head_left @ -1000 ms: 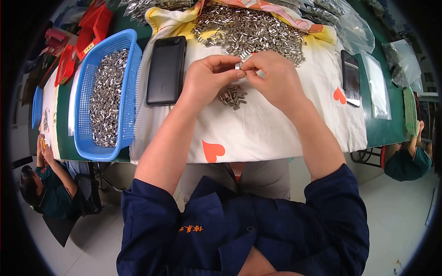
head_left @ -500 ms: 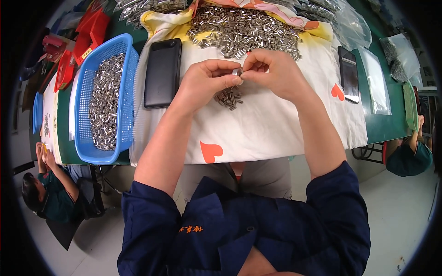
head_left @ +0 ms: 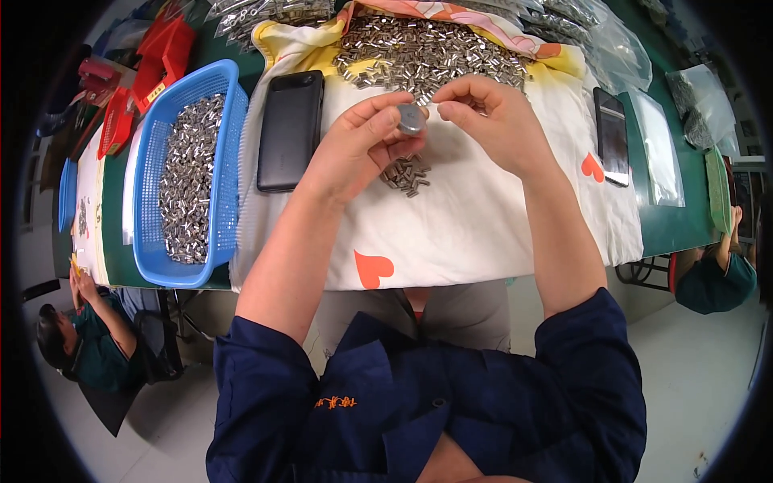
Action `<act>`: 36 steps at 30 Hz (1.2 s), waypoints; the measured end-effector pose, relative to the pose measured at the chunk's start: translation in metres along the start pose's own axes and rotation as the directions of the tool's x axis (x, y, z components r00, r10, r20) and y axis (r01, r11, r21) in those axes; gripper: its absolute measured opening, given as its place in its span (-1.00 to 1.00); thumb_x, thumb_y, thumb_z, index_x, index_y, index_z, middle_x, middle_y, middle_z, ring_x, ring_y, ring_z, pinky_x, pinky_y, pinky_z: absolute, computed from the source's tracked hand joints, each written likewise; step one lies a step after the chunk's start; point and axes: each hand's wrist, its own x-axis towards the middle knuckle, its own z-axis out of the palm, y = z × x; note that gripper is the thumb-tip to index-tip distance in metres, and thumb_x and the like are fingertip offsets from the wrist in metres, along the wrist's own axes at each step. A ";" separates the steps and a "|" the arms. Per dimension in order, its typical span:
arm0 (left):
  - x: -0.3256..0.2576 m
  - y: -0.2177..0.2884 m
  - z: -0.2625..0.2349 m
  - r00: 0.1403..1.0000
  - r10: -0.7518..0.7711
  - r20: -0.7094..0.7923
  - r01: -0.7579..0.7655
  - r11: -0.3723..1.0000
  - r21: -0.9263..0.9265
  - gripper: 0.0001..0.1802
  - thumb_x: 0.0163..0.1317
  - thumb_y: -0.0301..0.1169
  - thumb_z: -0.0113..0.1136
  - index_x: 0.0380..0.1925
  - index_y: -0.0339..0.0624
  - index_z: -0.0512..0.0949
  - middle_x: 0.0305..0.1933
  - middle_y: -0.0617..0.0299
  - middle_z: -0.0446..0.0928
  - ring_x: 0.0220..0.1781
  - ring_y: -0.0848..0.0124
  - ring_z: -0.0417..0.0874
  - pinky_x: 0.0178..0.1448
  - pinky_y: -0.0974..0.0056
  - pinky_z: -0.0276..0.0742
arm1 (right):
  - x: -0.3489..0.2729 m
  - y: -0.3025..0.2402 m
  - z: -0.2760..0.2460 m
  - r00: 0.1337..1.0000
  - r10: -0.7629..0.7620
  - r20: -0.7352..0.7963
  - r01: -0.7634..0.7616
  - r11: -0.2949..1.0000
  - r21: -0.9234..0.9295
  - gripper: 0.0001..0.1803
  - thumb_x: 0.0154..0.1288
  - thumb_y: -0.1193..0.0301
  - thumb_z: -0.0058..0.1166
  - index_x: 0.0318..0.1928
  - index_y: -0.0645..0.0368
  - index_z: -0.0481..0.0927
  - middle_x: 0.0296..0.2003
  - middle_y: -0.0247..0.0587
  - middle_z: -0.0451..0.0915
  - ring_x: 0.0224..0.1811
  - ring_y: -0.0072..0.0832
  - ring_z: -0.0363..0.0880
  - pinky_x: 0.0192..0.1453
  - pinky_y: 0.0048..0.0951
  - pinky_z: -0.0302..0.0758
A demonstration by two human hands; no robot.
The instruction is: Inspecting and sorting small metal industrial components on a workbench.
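A single fisheye view looks steeply down from the person's head, facing forward over the table (head_left: 684, 233) toward 12 o'clock. It sits close above the hands, which fill the centre, the left hand (head_left: 362, 145) beside the right hand (head_left: 491, 121). Forearms enter from 6 o'clock. Straight table edges bow near the dark round rim. Floor shows at 4 and 8 o'clock.

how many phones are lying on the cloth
2: a black phone lies left of the left hand, beside the blue basket; a second dark phone lies at the cloth's right edge, right of the right hand.
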 end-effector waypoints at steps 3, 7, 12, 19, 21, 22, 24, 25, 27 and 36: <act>-0.001 -0.003 -0.003 1.000 -0.004 0.005 0.005 0.989 -0.148 -0.64 0.20 -0.29 0.04 -0.06 -0.22 0.36 -0.15 0.10 0.49 -0.17 0.37 0.54 -0.04 0.28 0.52 | -0.002 -0.001 0.004 1.000 -0.024 -0.004 0.024 1.000 0.016 -0.84 0.13 0.47 0.04 -0.25 0.24 0.53 -0.38 -0.41 0.53 -0.33 -0.68 0.42 -0.20 -0.64 0.37; -0.002 -0.002 -0.004 0.997 0.060 0.041 -0.045 0.953 -0.299 -0.58 0.19 -0.19 0.04 -0.02 -0.17 0.33 -0.12 0.12 0.46 -0.16 0.37 0.52 -0.02 0.27 0.51 | -0.001 0.001 0.007 0.996 -0.086 -0.038 0.087 0.995 0.038 -0.82 0.09 0.42 0.05 -0.27 0.18 0.56 -0.48 -0.42 0.52 -0.46 -0.68 0.36 -0.31 -0.62 0.36; -0.001 -0.004 -0.003 1.000 0.010 -0.024 -0.016 0.962 -0.271 -0.61 0.19 -0.18 0.04 -0.06 -0.15 0.34 -0.13 0.14 0.46 -0.16 0.39 0.51 -0.01 0.28 0.50 | 0.000 0.004 0.010 0.995 -0.091 -0.040 0.091 0.996 -0.008 -0.82 0.10 0.41 0.05 -0.27 0.19 0.56 -0.49 -0.40 0.53 -0.47 -0.67 0.36 -0.33 -0.61 0.36; 0.004 -0.008 -0.002 0.993 0.037 -0.110 -0.065 0.963 -0.263 -0.64 0.19 -0.19 0.04 -0.11 -0.16 0.35 -0.13 0.14 0.45 -0.16 0.40 0.50 -0.03 0.30 0.50 | 0.000 0.006 0.015 0.991 -0.128 -0.048 0.126 0.991 -0.051 -0.81 0.10 0.42 0.04 -0.27 0.22 0.54 -0.47 -0.36 0.53 -0.48 -0.66 0.38 -0.32 -0.60 0.38; 0.000 -0.006 0.002 0.989 0.050 -0.138 -0.085 0.963 -0.256 -0.67 0.19 -0.21 0.05 -0.12 -0.16 0.37 -0.16 0.14 0.47 -0.15 0.40 0.50 -0.03 0.31 0.50 | -0.002 0.004 0.017 0.988 -0.142 -0.055 0.141 0.989 -0.034 -0.81 0.10 0.43 0.05 -0.26 0.22 0.54 -0.47 -0.36 0.53 -0.47 -0.66 0.39 -0.32 -0.60 0.38; 0.002 -0.005 0.000 0.988 0.060 -0.144 -0.095 0.964 -0.250 -0.68 0.19 -0.23 0.05 -0.13 -0.15 0.37 -0.17 0.14 0.48 -0.15 0.39 0.51 -0.03 0.30 0.50 | -0.002 0.004 0.018 0.986 -0.156 -0.064 0.155 0.988 -0.018 -0.82 0.10 0.43 0.05 -0.26 0.22 0.54 -0.46 -0.36 0.53 -0.47 -0.66 0.39 -0.31 -0.60 0.38; 0.005 -0.005 0.001 0.987 0.068 -0.147 -0.103 0.964 -0.245 -0.70 0.19 -0.25 0.06 -0.13 -0.15 0.37 -0.18 0.14 0.49 -0.15 0.38 0.51 -0.03 0.30 0.50 | -0.003 0.004 0.018 0.983 -0.161 -0.083 0.160 0.987 -0.014 -0.82 0.09 0.44 0.05 -0.27 0.22 0.54 -0.46 -0.35 0.53 -0.47 -0.64 0.40 -0.32 -0.60 0.39; 0.005 -0.006 0.001 0.989 0.072 -0.128 -0.102 0.964 -0.246 -0.73 0.18 -0.29 0.07 -0.16 -0.15 0.38 -0.18 0.14 0.49 -0.15 0.37 0.52 -0.04 0.30 0.51 | -0.003 0.004 0.017 0.981 -0.167 -0.102 0.167 0.986 -0.010 -0.83 0.08 0.45 0.06 -0.28 0.22 0.54 -0.46 -0.35 0.54 -0.47 -0.63 0.41 -0.32 -0.59 0.39; 0.004 -0.007 0.000 0.991 0.076 -0.110 -0.101 0.964 -0.246 -0.76 0.17 -0.33 0.09 -0.19 -0.14 0.39 -0.17 0.14 0.49 -0.15 0.37 0.52 -0.04 0.31 0.51 | -0.002 0.006 0.021 0.961 -0.236 -0.144 0.232 0.972 -0.047 -0.84 0.05 0.44 0.09 -0.32 0.22 0.53 -0.47 -0.33 0.53 -0.47 -0.60 0.42 -0.33 -0.57 0.39; 0.008 -0.013 -0.001 0.977 0.135 -0.166 -0.152 0.984 -0.090 -0.88 0.10 -0.48 0.15 -0.42 -0.10 0.39 -0.17 0.20 0.49 -0.22 0.47 0.53 -0.13 0.41 0.50 | -0.002 0.003 0.039 0.789 -0.550 -0.274 0.378 0.786 -0.488 -0.82 -0.16 0.43 0.20 -0.48 0.15 0.48 -0.43 -0.29 0.47 -0.31 -0.32 0.41 -0.23 -0.38 0.36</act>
